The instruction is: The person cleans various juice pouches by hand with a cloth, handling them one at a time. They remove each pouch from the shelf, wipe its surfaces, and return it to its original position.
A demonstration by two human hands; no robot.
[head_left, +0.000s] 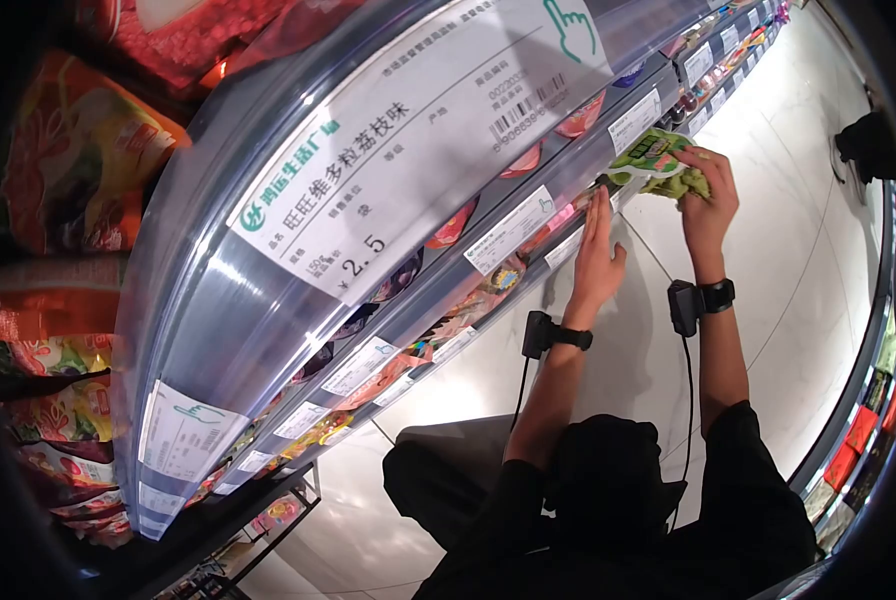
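Note:
My right hand (710,198) grips a green snack bag (656,158) by its right end, fingers over the top. The bag is at the edge of a lower shelf, overlapping it in this view. To its left, my left hand (596,258) is open with fingers stretched straight and the thumb apart. Its fingertips are right at the front edge of the lower shelf, close to the green bag and beside pink-wrapped goods (562,216). Black devices on straps with cables sit on both wrists.
Clear shelf strips with a large price label (418,130) and smaller price tags (510,230) fill the left side. Colourful snack bags (73,160) lie on the upper shelf. Pale floor tiles (768,260) stretch below, with another shelf row (858,430) along the right.

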